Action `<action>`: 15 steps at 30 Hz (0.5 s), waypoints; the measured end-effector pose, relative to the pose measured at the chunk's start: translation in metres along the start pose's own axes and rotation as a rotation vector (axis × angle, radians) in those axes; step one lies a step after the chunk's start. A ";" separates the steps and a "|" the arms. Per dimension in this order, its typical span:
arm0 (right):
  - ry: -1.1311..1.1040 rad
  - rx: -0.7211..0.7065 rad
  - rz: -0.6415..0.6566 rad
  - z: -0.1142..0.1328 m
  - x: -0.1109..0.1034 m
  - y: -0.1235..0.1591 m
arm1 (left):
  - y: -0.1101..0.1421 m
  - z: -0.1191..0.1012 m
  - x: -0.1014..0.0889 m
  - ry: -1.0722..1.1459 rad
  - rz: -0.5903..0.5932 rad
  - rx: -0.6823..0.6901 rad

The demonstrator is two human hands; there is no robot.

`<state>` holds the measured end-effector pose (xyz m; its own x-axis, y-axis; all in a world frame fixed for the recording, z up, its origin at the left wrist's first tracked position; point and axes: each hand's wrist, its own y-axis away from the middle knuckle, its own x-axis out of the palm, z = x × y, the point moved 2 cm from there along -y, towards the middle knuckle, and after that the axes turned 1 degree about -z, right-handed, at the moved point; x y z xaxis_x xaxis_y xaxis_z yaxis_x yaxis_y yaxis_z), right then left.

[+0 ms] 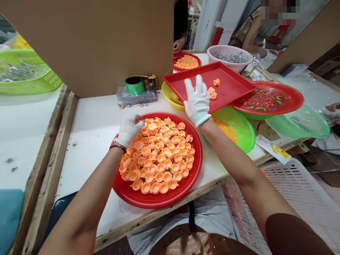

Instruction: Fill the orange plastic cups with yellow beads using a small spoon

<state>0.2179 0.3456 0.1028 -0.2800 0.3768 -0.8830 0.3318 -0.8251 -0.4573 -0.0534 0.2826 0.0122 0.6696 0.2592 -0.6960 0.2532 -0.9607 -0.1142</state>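
Observation:
A round red tray (156, 203) in front of me holds many small orange toy cups (159, 166), several of them with saucer-like discs. My left hand (129, 131), in a white glove, is at the tray's far left edge. Its thumb and fingers are curled together; whatever is between them is hidden. My right hand (198, 101), also gloved in white, is over the near left part of a rectangular red tray (233, 79), fingers apart. A few orange cups (212, 92) lie on that tray, and a bit of orange shows beside the right fingers.
Under the rectangular tray are a yellow basin (168, 94) and a green basin (248, 136) with yellow pieces. A patterned red tray (289, 97) is at right. Green tape (135, 85) sits by the cardboard wall (119, 46). Two other people work across the table.

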 end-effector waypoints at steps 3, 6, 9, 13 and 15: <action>0.104 -0.040 0.120 0.019 0.002 -0.003 | -0.002 0.009 0.010 -0.113 0.025 -0.001; 0.043 -0.327 0.415 0.065 0.047 0.010 | 0.001 0.012 0.020 -0.170 0.021 0.000; 0.015 -0.445 0.538 0.096 0.094 0.023 | 0.006 0.015 0.018 -0.170 -0.010 0.000; 0.034 -0.454 0.571 0.100 0.111 0.024 | 0.003 0.011 0.003 -0.078 -0.056 0.017; 0.044 -0.386 0.502 0.088 0.096 0.017 | -0.008 -0.003 0.001 0.006 -0.064 0.065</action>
<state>0.1169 0.3308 0.0193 0.0288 0.0068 -0.9996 0.7162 -0.6977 0.0158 -0.0521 0.2907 0.0144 0.6577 0.3203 -0.6818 0.2498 -0.9466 -0.2037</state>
